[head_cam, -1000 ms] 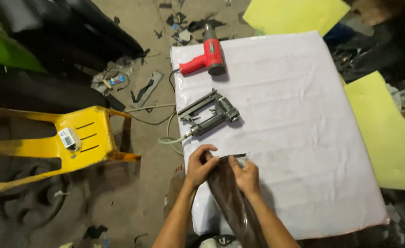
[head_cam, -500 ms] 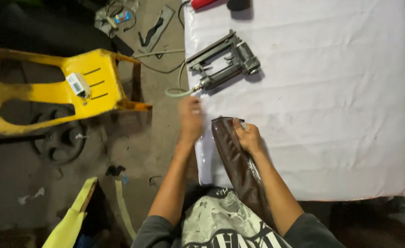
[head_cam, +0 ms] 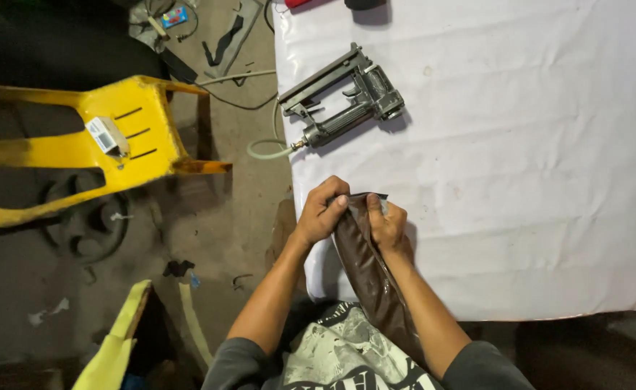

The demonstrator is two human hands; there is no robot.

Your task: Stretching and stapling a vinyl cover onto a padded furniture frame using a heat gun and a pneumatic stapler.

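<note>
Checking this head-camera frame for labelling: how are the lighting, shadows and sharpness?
Head view: the white sheet is brightly, evenly lit; the staple gun is sharp and casts a short shadow; both hands, left hand and right hand, on the brown strip are clear; the floor and yellow chair at left fall darker.

Glossy brown strip [head_cam: 367,267] on white sheet [head_cam: 520,180]

Both hands [head_cam: 354,217] on brown strip [head_cam: 368,274]

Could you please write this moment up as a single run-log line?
left hand: grips brown strip end | right hand: grips same end | strip: on white sheet edge | pneumatic stapler: untouched
</note>
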